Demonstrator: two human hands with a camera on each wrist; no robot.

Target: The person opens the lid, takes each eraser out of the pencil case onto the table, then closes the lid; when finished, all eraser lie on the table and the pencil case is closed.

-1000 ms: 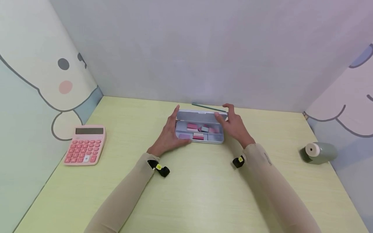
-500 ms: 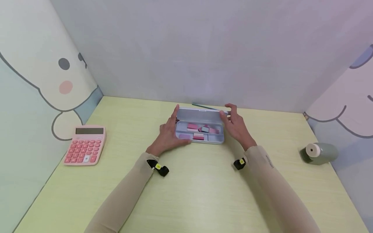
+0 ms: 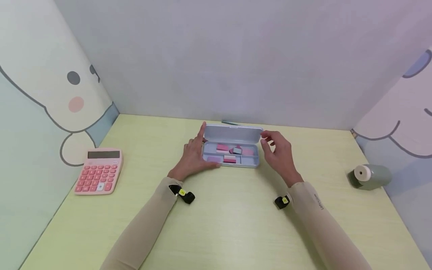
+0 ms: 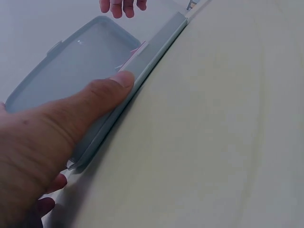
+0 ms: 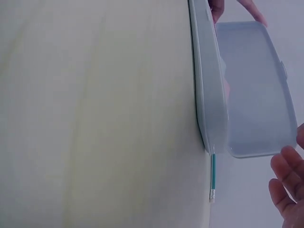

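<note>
A pale blue pencil case lies open on the desk with its lid raised toward the back wall. Pink erasers lie in its compartments. My left hand grips the case's left end, with the thumb along the front rim and the index finger against the lid's left edge. My right hand hovers just off the lid's right corner, fingers loosely curled and holding nothing. A teal pencil lies behind the case.
A pink calculator sits at the desk's left edge. Near the right wall lies a green pencil sharpener. Walls close in the desk on three sides.
The lid has swung further up and back. My right hand has let go of its right corner and drawn back a little toward me. The left hand stays on the case.
</note>
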